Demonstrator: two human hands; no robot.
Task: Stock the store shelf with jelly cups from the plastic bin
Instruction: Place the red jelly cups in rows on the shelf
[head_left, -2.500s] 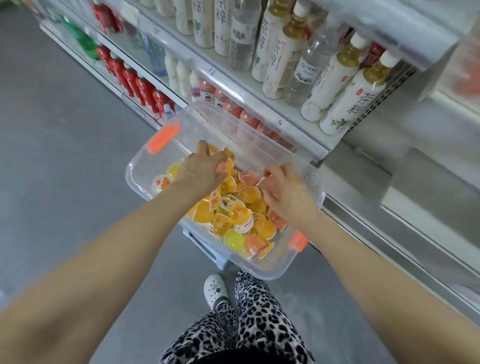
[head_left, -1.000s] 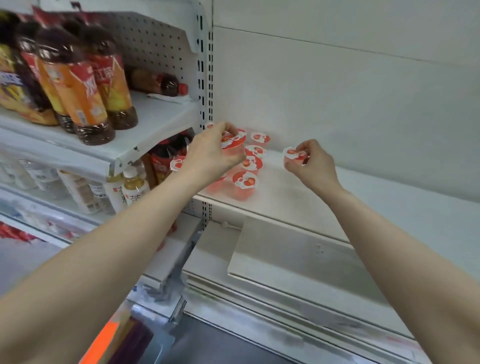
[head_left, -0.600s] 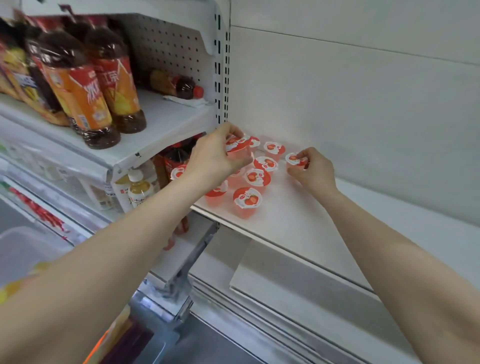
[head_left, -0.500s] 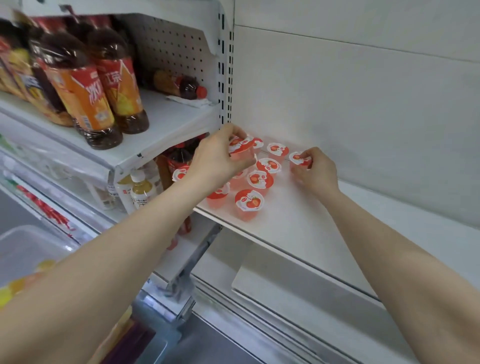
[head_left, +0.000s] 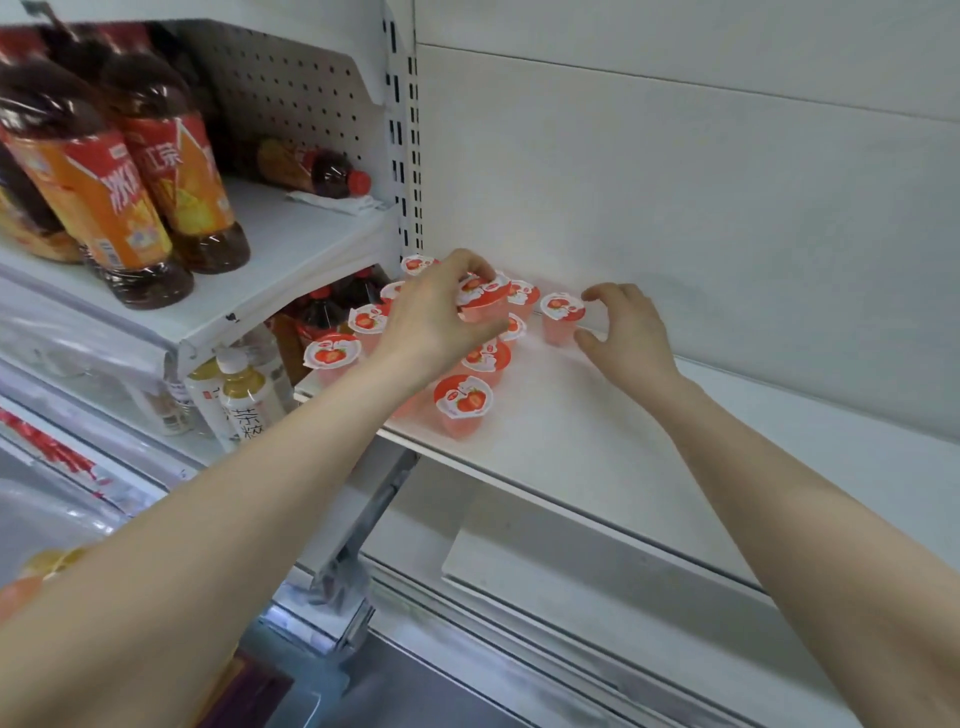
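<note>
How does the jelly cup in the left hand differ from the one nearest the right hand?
The left-hand cup is gripped by the left hand and held above the other cups. The right-side cup stands on the shelf, with the right hand open beside it. The left-hand cup is slightly tilted, while the right-side cup sits upright. Both are pink with red-and-white fruit lids.

A plain white back panel (head_left: 675, 182) filled the far right; left of a slotted upright (head_left: 402, 156) stood a perforated panel (head_left: 291, 93); grey floor (head_left: 441, 696) lay near.
</note>
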